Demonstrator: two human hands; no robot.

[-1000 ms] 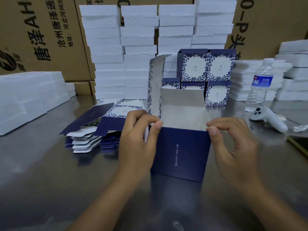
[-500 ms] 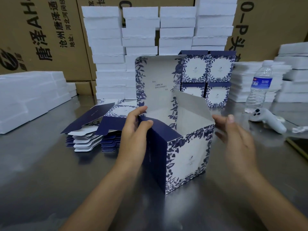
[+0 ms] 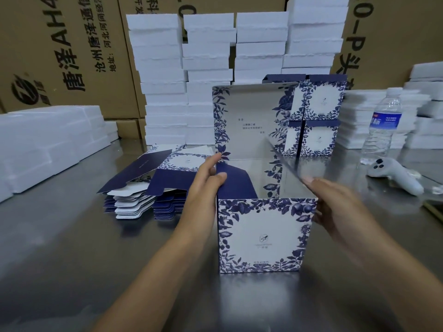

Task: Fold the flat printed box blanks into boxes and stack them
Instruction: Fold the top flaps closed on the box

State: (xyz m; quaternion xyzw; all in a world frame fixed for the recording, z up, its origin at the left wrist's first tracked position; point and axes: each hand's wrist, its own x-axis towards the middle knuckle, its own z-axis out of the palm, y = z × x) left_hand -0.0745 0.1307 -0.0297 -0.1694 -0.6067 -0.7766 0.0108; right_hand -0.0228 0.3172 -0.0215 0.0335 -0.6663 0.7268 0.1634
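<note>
Looking down at a half-built box [image 3: 261, 236] near the bottom centre of the frame, standing upright on a shiny metal table [image 3: 60, 259], blue floral front facing the camera, top wide open, lid [image 3: 249, 121] sticking straight up at the back. Pinching the top of its left wall with the left hand [image 3: 206, 188], thumb lying on the navy side flap [image 3: 236, 183] folded inward, forefinger reaching up to the foot of the lid. Got the right hand [image 3: 335, 207] laid against the upper right edge, fingers stretched out fairly straight and not clamped round anything, though pretty smeared, so can't swear to the exact contact. Same deal with a blurry grey flap rising on that side. Just left of the box, mid-left of the frame: a fanned pile of flat blanks [image 3: 143, 188], navy and white, lying on the table. Over by the right edge, a white handheld controller [image 3: 393, 173] lying flat, and behind it an upright water bottle [image 3: 383, 125] with a blue label. Further back, right of centre and partly hidden by the lid, finished boxes [image 3: 318, 116] stacked two high, side by side. Past those, tall columns of white slabs [image 3: 208, 68] across the upper middle, lower white stacks [image 3: 48, 144] far left, more of them far right. At the very back, brown cartons [image 3: 72, 56] with big black print filling the top of the frame
</note>
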